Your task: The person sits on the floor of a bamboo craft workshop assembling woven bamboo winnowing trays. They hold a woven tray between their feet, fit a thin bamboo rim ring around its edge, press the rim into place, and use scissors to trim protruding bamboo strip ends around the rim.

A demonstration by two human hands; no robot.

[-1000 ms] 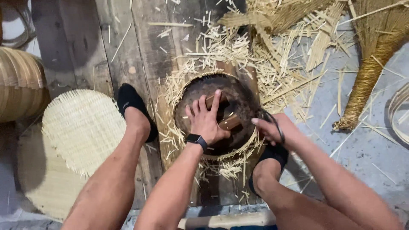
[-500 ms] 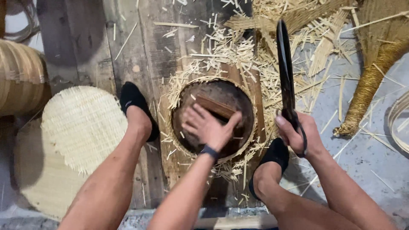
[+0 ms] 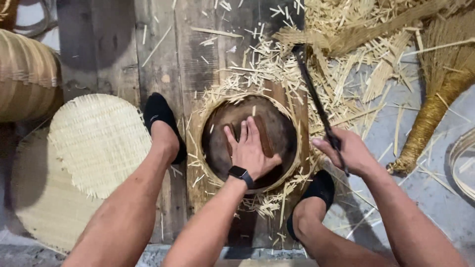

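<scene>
My left hand (image 3: 251, 148) lies flat, fingers spread, on a round dark bowl-shaped mould (image 3: 277, 123) that rests on a wooden board between my two feet. A ring of cut straw ends (image 3: 198, 143) sticks out around the mould's rim. My right hand (image 3: 349, 153) grips the handle of a long dark blade (image 3: 311, 89), which points up and away, its tip over the straw litter just right of the mould. A black watch (image 3: 240, 174) is on my left wrist.
Two round woven straw mats (image 3: 94, 143) lie at the left beside a woven basket (image 3: 24, 74). Loose straw offcuts (image 3: 346, 64) cover the floor at the upper right. A bound straw broom (image 3: 435, 104) lies at the right. My black-socked feet (image 3: 161, 118) flank the board.
My right hand lifted the blade off the mould, raised it upright, then tilted it so the tip leans left. My left hand stayed on the mould, sliding slightly.
</scene>
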